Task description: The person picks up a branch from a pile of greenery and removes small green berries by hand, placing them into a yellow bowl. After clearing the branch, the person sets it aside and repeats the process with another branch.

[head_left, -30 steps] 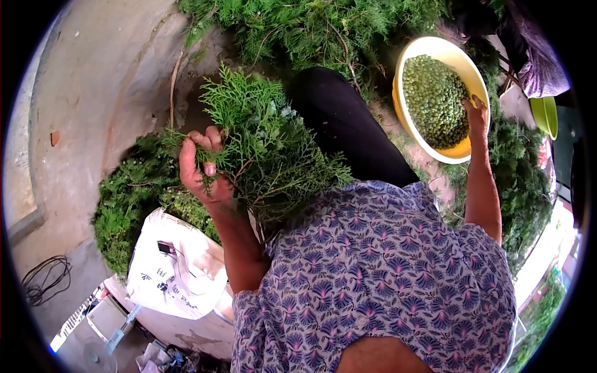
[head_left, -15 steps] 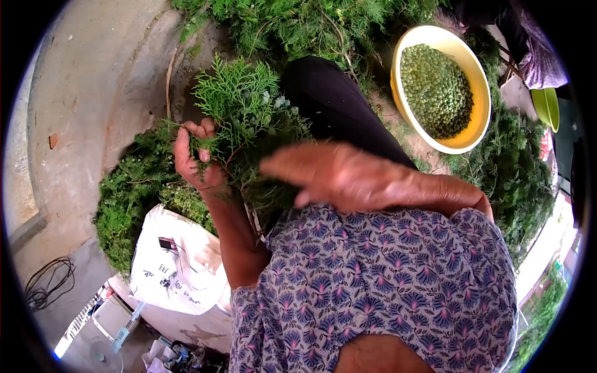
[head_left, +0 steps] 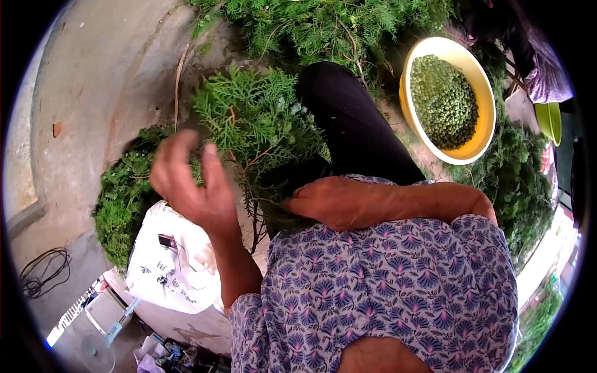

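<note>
An evergreen branch (head_left: 255, 118) with flat, scaly, cypress-like sprays and small pale cones lies across my lap, beside my dark-trousered knee. My left hand (head_left: 196, 180) is at the left side of its foliage, smeared by motion, with thumb and fingers apart and nothing visible between them. Lower down, my right hand (head_left: 336, 202) is closed in front of my patterned shirt. Its fingertips grip the dark lower sprays of the branch, and part of that hold is hidden in shadow.
A yellow basin (head_left: 407, 93) of small green cones or berries stands at the upper right. Cut greenery (head_left: 298, 28) is heaped ahead, left and right. A white sack (head_left: 180, 286) with a small dark device lies lower left. Another person's sleeve (head_left: 547, 74) shows at the right.
My left hand has let go of the sprays, opened and moved slightly down. My right hand has drawn down towards my body and its fingers have curled in.
</note>
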Tool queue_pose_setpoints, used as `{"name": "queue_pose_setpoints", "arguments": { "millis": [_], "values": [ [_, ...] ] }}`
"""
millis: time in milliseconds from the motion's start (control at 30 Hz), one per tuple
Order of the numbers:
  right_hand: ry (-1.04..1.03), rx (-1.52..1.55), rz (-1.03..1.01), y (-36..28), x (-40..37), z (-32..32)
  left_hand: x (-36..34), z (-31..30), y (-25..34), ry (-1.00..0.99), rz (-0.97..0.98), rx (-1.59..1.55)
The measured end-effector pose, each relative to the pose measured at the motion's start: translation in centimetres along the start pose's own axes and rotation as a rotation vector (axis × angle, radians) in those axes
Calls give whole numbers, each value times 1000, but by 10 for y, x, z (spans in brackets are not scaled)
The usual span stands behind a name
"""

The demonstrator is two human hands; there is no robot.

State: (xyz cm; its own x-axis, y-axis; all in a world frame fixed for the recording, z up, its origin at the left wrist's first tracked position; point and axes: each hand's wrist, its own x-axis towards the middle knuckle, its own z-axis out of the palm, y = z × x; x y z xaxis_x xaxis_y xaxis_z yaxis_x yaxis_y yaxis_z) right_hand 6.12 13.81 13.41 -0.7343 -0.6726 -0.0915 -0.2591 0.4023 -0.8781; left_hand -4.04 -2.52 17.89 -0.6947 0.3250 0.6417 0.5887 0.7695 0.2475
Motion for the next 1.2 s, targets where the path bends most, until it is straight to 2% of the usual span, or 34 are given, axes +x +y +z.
{"name": "queue_pose_setpoints", "arguments": {
  "millis": [33, 67, 133, 167, 233, 267, 333, 467, 600, 667, 700, 733, 767, 833, 867, 933, 967, 1000, 1067, 1200],
  "values": [
    [-12, -17, 6, 0, 0, 1, -3, -4, 3, -132, 65, -132],
    [-13, -18, 6, 0, 0, -1, -11, 4, 11, -177, -3, -387],
    [-60, 0, 23, -3, 0, -4, -20, 7, 19, -341, 176, -375],
    [-59, -1, 26, -2, -1, -3, -20, 8, 24, -341, 177, -378],
    [40, 9, -68, 0, -1, 0, -20, 9, 29, -498, 169, -213],
    [40, 7, -73, 1, 0, 2, -20, 8, 27, -496, 170, -208],
    [106, 26, -100, 2, 1, 5, -21, 8, 21, -586, 192, 39],
    [56, 35, -52, 0, 0, 1, -22, 9, 22, -687, 129, 67],
    [49, 52, -14, -2, -2, -2, -26, 17, 18, -611, -21, -147],
    [66, 74, -6, -4, -5, -7, -33, 22, 10, -457, -191, -438],
    [119, 86, 6, -5, -8, -10, -33, 20, 8, -458, -281, -545],
    [172, 99, 16, -5, -10, -11, -33, 20, 7, -454, -280, -542],
    [170, 97, 12, -3, -12, -12, -34, 23, 5, -358, -373, -662],
    [442, 198, -50, 3, -13, -14, -33, 22, 5, -236, -555, -853],
    [439, 197, -55, 7, -13, -16, -31, 19, 7, -231, -556, -849],
    [619, 276, -88, 15, -14, -22, -28, 13, 10, -278, -834, -906],
    [648, 302, -66, 14, -14, -27, -32, 18, 8, -233, -815, -1004],
    [762, 276, -91, 16, -11, -29, -31, 18, 7, -226, -816, -1002],
    [773, 292, 59, 17, -11, -40, -31, 17, 7, -255, -986, -1148],
    [842, 431, 97, 27, 2, -46, -34, 19, 10, -293, -1014, -1242]
  ]
}}
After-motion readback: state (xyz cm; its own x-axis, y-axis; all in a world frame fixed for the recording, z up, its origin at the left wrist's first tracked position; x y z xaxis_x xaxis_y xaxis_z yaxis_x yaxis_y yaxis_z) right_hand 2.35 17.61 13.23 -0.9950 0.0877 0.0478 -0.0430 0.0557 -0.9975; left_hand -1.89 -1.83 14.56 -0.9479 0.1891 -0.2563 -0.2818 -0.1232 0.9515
